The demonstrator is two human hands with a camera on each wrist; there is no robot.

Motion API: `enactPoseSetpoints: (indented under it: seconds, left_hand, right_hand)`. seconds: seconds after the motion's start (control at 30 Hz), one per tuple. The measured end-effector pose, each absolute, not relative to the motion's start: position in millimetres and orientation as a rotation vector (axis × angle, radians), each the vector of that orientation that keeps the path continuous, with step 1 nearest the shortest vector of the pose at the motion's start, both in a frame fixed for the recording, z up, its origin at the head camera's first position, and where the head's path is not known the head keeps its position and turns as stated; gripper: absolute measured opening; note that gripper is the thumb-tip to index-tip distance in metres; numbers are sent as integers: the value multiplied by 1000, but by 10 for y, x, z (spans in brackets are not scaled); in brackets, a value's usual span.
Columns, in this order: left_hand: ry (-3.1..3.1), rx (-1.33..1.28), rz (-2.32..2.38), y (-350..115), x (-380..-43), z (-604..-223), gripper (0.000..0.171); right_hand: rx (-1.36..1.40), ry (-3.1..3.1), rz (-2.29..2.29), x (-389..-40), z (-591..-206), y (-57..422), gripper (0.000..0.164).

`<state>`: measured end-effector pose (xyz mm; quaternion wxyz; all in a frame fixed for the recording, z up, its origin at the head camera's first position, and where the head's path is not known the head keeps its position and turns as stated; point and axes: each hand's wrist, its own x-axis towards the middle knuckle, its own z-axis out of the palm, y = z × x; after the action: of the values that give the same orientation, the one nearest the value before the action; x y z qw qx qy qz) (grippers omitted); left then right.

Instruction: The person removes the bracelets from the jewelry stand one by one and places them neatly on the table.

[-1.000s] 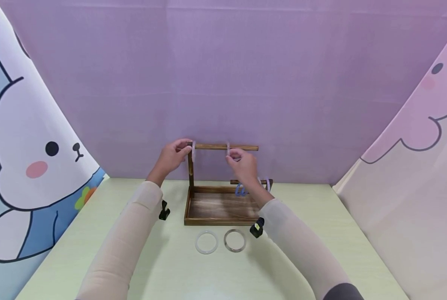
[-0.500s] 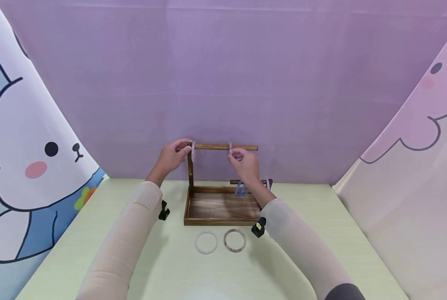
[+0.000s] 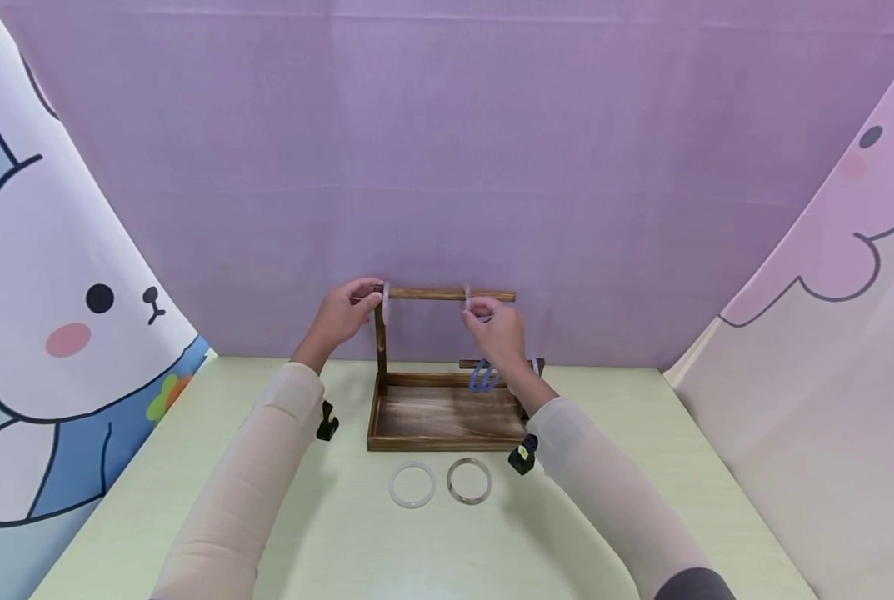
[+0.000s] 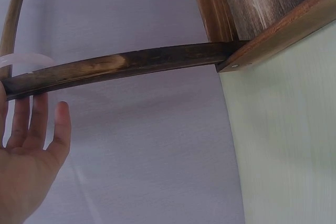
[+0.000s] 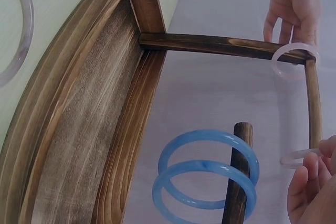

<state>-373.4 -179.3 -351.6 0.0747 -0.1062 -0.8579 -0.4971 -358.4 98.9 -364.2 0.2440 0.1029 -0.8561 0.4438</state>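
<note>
In the head view my left hand [image 3: 340,312] grips the top of the upright post [image 3: 382,342] of a dark wooden bangle stand [image 3: 447,444], thumb in front and fingers behind. A pale bangle [image 3: 386,310] hangs on the upper rod [image 3: 427,293] right beside that post. My right hand [image 3: 497,333] pinches another pale, translucent bangle [image 5: 299,156], which encircles the same rod past its middle. Below, two blue bangles [image 5: 202,166] hang on the shorter lower rod [image 5: 242,129]. A lilac bangle [image 3: 536,367] there is partly hidden by my right wrist.
On the pale green table [image 3: 357,542], a whitish bangle [image 3: 412,506] and a grey-brown bangle [image 3: 469,502] lie flat before the stand's tray. A purple cloth backdrop [image 3: 447,167] rises close behind the stand. Printed cartoon panels [image 3: 42,333] flank both sides.
My right hand has moved slightly right along the upper rod, taking the pinched bangle toward the free end. My left hand keeps its place on the post.
</note>
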Motion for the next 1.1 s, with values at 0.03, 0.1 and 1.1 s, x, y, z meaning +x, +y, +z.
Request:
enactPoseSetpoints:
  seconds: [0.03, 0.1, 1.1]
  left_hand:
    - [-2573, -319, -1492, -1792, -3735, -3515, 39]
    - [-2574, -323, -1489, -1794, -3736, -3514, 39]
    - [-2588, -299, -1500, -1818, -3784, -3519, 38]
  right_hand:
    - [275, -2342, 1210, -3583, -3643, 997, 15]
    - [268, -2346, 1211, -3583, -3644, 1013, 15]
    - [215, -2350, 1192, -3598, -3669, 1209, 17]
